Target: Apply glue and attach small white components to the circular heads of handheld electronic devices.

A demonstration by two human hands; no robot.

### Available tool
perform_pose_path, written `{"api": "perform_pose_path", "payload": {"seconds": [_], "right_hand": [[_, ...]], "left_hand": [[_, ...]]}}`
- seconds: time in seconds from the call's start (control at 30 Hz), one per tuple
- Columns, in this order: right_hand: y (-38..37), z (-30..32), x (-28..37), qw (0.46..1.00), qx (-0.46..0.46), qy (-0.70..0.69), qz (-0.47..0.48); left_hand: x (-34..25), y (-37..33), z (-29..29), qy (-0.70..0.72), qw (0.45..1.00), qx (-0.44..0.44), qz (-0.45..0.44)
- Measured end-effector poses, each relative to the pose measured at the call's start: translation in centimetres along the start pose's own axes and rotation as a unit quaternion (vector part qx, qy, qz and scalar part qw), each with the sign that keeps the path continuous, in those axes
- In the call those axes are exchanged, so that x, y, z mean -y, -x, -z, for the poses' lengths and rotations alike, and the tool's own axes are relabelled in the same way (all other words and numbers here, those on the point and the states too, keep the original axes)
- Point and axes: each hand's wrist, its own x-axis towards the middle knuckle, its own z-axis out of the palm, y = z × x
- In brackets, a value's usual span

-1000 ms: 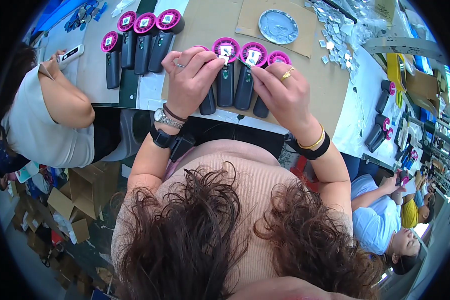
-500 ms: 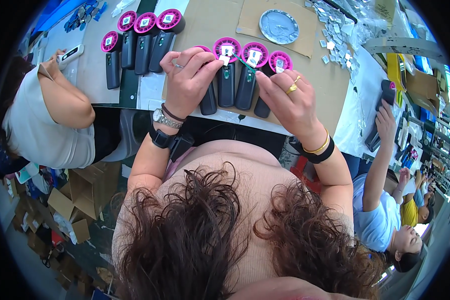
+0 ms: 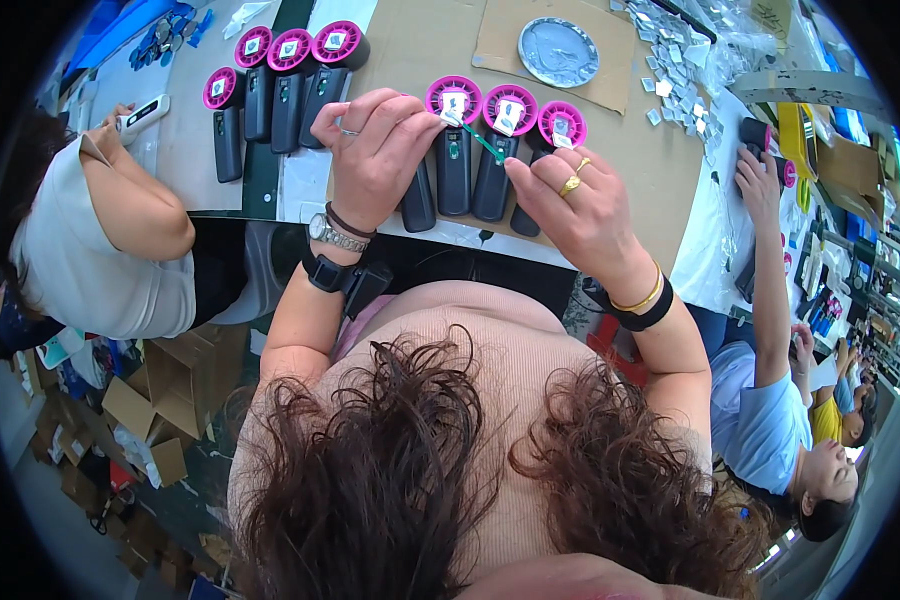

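My left hand [image 3: 378, 150] pinches a small pale square piece [image 3: 452, 117] between thumb and forefinger, over a row of handheld fans. My right hand [image 3: 575, 200] grips a thin green stick [image 3: 484, 144], whose far tip is at the pale piece. Beneath them, several fans lie side by side with magenta round heads and dark grey handles; one fan [image 3: 454, 180] lies just below the piece, another fan [image 3: 491, 182] beside it. White squares with small silvery patches sit on the heads. The leftmost fan's head is hidden behind my left hand.
More fans [image 3: 286, 110] lie to the left. A round dish [image 3: 558, 53] smeared with grey paste rests on cardboard [image 3: 613, 90] at the back. Loose silvery squares [image 3: 675, 70] are scattered at the far right. Co-workers sit on both sides, one arm [image 3: 767, 250] reaching onto the table.
My right hand has shifted slightly down and left with the green stick. The pale piece in my left hand has tilted. The right co-worker's hand has reached farther over the table.
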Motion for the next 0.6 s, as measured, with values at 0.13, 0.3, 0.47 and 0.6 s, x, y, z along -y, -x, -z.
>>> {"api": "perform_pose_path", "payload": {"seconds": [0.13,0.3,0.47,0.6], "right_hand": [[0.4,0.4,0.6,1.0,0.009,0.008,-0.003],[0.7,0.6,0.5,0.996,-0.042,-0.032,-0.076],[1.3,2.2,-1.1,0.913,-0.097,-0.144,-0.37],[3.2,2.5,-5.4,0.829,-0.189,-0.251,-0.463]], "left_hand": [[0.0,0.0,-0.1,0.0,1.0,-0.002,0.0],[0.2,0.1,0.1,0.009,1.0,0.001,0.005],[0.9,-0.4,1.5,0.071,0.995,0.015,0.073],[1.5,-0.8,2.2,0.112,0.985,0.069,0.108]]}}
